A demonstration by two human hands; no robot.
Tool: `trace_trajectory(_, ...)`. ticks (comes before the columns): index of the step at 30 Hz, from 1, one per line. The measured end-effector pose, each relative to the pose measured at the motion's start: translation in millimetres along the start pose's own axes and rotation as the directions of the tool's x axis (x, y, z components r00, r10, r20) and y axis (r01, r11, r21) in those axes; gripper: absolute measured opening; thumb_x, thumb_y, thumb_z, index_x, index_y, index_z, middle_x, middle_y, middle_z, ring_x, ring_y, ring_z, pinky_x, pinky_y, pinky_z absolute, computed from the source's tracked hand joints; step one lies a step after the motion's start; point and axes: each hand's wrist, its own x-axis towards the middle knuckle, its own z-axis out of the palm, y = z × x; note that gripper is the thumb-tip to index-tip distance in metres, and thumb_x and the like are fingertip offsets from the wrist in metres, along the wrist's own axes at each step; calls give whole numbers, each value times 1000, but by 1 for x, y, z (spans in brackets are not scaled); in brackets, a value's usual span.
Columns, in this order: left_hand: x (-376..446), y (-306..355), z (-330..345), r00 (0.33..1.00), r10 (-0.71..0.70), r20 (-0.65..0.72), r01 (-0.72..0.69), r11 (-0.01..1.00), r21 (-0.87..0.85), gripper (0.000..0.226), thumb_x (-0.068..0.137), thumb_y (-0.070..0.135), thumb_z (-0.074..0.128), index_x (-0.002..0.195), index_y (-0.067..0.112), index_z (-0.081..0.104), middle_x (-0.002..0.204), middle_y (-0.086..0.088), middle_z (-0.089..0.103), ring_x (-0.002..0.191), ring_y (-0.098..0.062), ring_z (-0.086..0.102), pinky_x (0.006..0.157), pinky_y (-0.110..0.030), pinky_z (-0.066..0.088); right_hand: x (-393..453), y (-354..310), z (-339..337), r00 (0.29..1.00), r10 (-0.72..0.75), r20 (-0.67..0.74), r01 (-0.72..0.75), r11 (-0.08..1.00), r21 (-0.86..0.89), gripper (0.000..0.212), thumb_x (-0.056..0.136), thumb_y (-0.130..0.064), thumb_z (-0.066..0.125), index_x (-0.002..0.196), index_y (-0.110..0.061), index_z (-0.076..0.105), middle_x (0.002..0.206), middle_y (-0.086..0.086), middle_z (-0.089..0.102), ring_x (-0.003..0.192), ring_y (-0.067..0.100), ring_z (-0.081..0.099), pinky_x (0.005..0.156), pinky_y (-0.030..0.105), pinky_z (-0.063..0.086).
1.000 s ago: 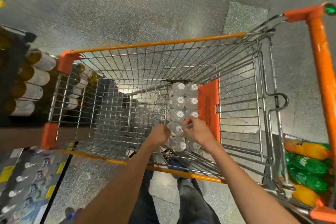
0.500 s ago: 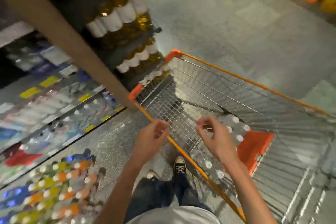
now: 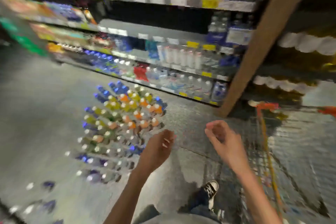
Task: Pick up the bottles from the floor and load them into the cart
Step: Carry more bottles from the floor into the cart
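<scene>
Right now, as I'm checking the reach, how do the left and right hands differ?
The left hand hangs nearer the bottles on the floor; the right hand sits nearer the cart. The left hand's fingers point down toward the floor, while the right hand's fingers curl at the top, raised a little higher in the view. Both hold nothing, with fingers loosely curled; blur hides finer detail.
</scene>
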Motion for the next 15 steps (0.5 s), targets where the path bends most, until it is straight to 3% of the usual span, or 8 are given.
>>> trace_trajectory(3, -43, -39, -43, 995, -74, -67, 75, 997, 16, 10, 86, 11, 70, 94, 9, 65, 80, 19, 59, 72, 15, 57, 70, -10, 44, -16, -34, 54, 991, -62, 118, 61, 998, 12, 14, 89, -14, 73, 99, -19, 65, 97, -9, 73, 88, 1, 70, 84, 32, 55)
trace_trajectory(6, -87, -75, -83, 981, -164, -101, 157, 985, -72, 27, 83, 23, 72, 107, 11, 68, 98, 6, 69, 91, -4, 65, 89, -23, 51, -44, -64, 103, 975, -93, 202, 92, 996, 14, 14, 90, -14, 74, 96, -22, 64, 97, -11, 72, 88, 3, 69, 82, 32, 55)
trace_trajectory(10, -141, -128, -122, 955, -241, -175, 220, 967, -129, 10, 93, 16, 67, 101, 21, 68, 98, 6, 72, 85, -7, 68, 78, -25, 53, -84, -94, 157, 948, -140, 287, 144, 990, 5, 19, 89, -13, 74, 96, -27, 64, 94, -13, 72, 87, 3, 69, 81, 26, 55)
trace_trajectory(13, -161, -162, -138, 946, -282, -159, 262, 956, -133, 13, 95, 22, 65, 107, 24, 68, 102, 16, 70, 93, 8, 63, 78, -5, 44, -103, -110, 185, 919, -110, 380, 127, 992, -21, 14, 91, -18, 72, 102, -25, 66, 100, -16, 70, 93, -3, 66, 85, 12, 50)
trace_trajectory(15, -165, -180, -147, 943, -301, -142, 283, 949, -136, 15, 95, 21, 64, 109, 23, 67, 104, 17, 69, 95, 13, 60, 77, -1, 41, -107, -115, 198, 910, -95, 404, 115, 993, -25, 15, 92, -20, 71, 104, -25, 65, 102, -16, 69, 95, -2, 66, 88, 15, 50)
